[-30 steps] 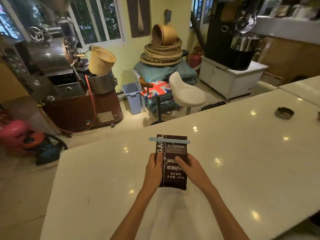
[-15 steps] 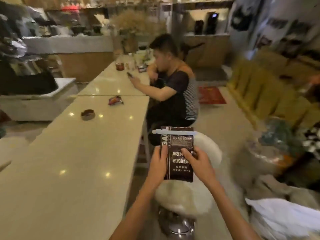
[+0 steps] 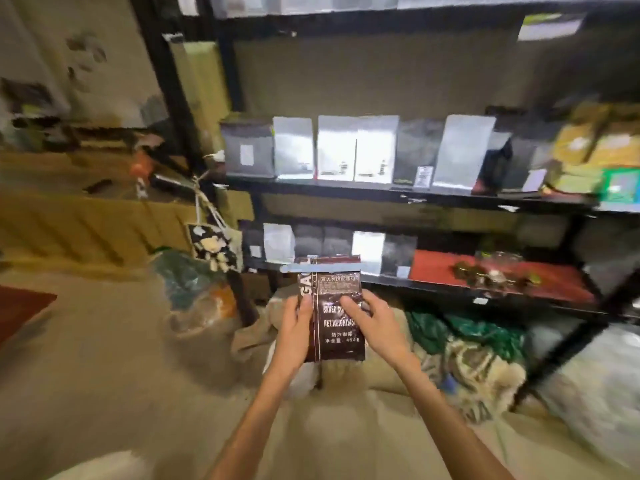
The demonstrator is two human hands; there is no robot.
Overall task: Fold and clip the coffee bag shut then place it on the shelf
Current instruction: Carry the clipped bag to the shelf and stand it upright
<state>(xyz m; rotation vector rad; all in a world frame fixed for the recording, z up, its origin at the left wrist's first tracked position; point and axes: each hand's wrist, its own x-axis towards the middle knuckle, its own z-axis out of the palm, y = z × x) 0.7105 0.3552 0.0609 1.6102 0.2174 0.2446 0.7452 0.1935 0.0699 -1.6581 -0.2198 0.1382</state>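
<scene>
- The coffee bag (image 3: 335,313) is dark brown and glossy with white print, including "NET.WEIGHT" and a line of small characters near the bottom; it stands upright in the air, its face toward the camera.
- A pale blue clip (image 3: 320,268) runs straight across the folded top of the bag and sticks out past its left edge.
- Both hands are clamped on the bag: the left hand (image 3: 294,329) grips the left edge with the thumb on the front, and the right hand (image 3: 375,323) grips the right edge, thumb across the print.
- The bag is held in front of the lower tier of a black metal shelf (image 3: 398,197), not resting on it.
- Silver and grey pouches (image 3: 356,148) stand in a row on the upper tier; more sit on the lower tier, beside a red mat (image 3: 446,268) to the right.
- Burlap sacks (image 3: 346,403) and green bundles lie on the floor beneath the hands.
- The surroundings are blurred.
</scene>
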